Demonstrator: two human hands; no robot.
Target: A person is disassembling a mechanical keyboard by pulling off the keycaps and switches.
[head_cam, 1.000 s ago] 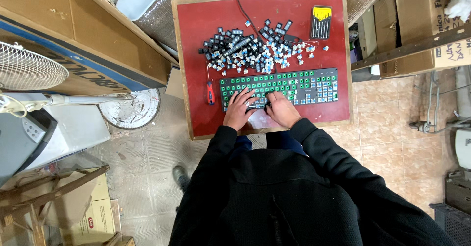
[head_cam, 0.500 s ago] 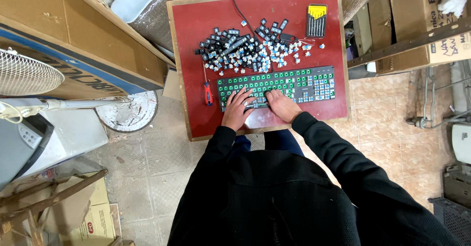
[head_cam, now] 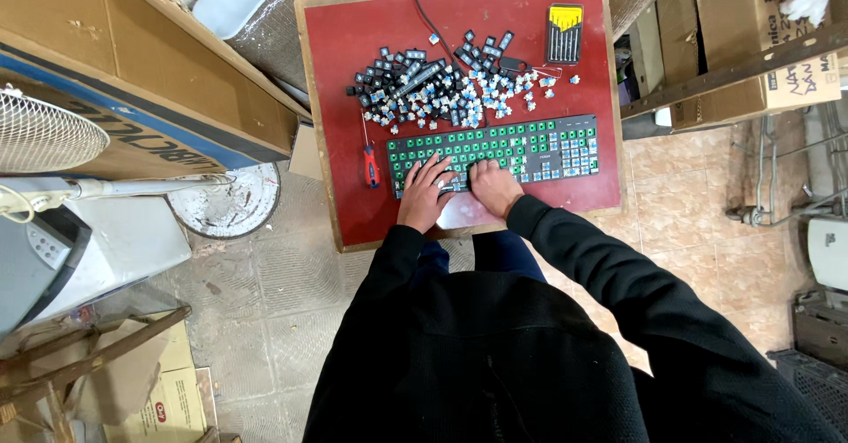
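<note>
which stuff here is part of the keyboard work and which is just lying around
In the job:
- left hand and right hand, both on the keyboard
- pile of loose keycaps and switches
- red screwdriver
- yellow case of small screwdrivers

Just lying about:
- white fan
- cardboard boxes
- round white base on the floor

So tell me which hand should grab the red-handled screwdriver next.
Left, probably. The left hand rests on the keyboard's left end, with the red-handled screwdriver lying just beyond that end. The right hand sits farther right and would have to cross over.
</note>
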